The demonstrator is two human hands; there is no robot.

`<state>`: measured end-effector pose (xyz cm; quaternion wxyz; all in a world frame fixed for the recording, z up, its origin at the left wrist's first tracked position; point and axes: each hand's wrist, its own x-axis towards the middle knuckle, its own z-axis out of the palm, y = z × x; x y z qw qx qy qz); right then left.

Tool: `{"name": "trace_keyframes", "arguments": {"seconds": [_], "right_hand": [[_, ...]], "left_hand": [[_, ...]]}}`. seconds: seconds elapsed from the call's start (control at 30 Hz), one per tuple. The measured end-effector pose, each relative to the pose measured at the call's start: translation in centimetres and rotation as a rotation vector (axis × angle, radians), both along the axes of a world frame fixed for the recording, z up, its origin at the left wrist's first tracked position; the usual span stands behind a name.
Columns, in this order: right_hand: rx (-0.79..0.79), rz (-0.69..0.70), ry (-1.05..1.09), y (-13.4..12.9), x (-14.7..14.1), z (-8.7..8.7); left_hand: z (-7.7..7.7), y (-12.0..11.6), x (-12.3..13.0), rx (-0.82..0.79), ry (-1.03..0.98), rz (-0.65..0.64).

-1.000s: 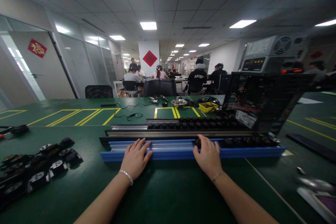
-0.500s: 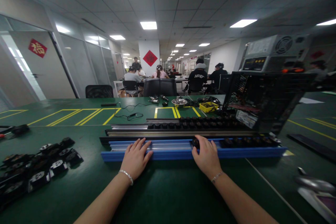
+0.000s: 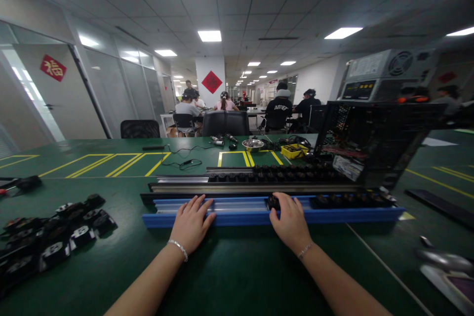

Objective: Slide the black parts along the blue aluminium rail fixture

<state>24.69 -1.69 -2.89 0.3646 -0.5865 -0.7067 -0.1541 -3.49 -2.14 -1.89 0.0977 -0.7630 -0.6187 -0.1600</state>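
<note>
A long blue rail with a metallic inner channel lies across the green table before me. My left hand rests on its left part, fingers spread. My right hand is closed around a small black block-like part sitting in the channel; the hand hides much of it. Farther right in the same channel stands a row of similar black parts.
Behind lie more rails, one holding a row of black parts. An open computer case stands at right. Loose black parts are heaped at left. A metal bowl and yellow tray stand farther back. People sit beyond.
My right hand has shifted slightly left along the rail, and the black part has moved with it. My left hand has stayed in place.
</note>
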Motion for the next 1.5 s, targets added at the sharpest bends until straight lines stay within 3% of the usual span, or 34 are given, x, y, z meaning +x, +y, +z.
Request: {"name": "trace_keyframes", "arguments": {"seconds": [1.5], "right_hand": [[0.081, 0.224, 0.0, -0.22, -0.53, -0.17]], "left_hand": [[-0.09, 0.09, -0.13, 0.007, -0.005, -0.005]]}}
